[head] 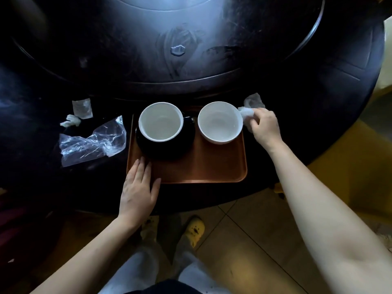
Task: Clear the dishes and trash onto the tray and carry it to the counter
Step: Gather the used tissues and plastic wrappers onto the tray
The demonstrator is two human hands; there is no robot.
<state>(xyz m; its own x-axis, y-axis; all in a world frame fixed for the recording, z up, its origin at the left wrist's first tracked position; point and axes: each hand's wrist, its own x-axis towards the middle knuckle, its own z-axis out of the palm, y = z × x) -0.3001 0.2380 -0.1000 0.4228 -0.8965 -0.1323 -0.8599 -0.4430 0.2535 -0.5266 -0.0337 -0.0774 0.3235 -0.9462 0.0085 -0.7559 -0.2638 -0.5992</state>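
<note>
Head view of a dark, glossy round surface (318, 102) bearing a raised circular turntable (169, 39), scuffed and cut off at the top edge. A rectangular brown tray (201, 166) with rounded corners and a matte, wood-toned finish lies at the near rim. Left of the tray are a crumpled sheet of clear plastic wrap (93, 143), a small translucent square sachet (82, 108) and a white paper wad (71, 122). On the tray's left half a round black saucer (165, 151) carries a white glazed cup (160, 122). A second white cup (220, 122) stands directly on the right half, apart from the first. Left grip (137, 187): flat, fingers straight, resting on the tray's near-left corner, fingertips just short of the saucer. Right grip (265, 126): fingers curled, pinching a crumpled white tissue (247, 113) beyond the tray's right edge, against the second cup's rim. A further tissue (253, 100) lies just behind it. Both cups' handles are hard to make out.
</note>
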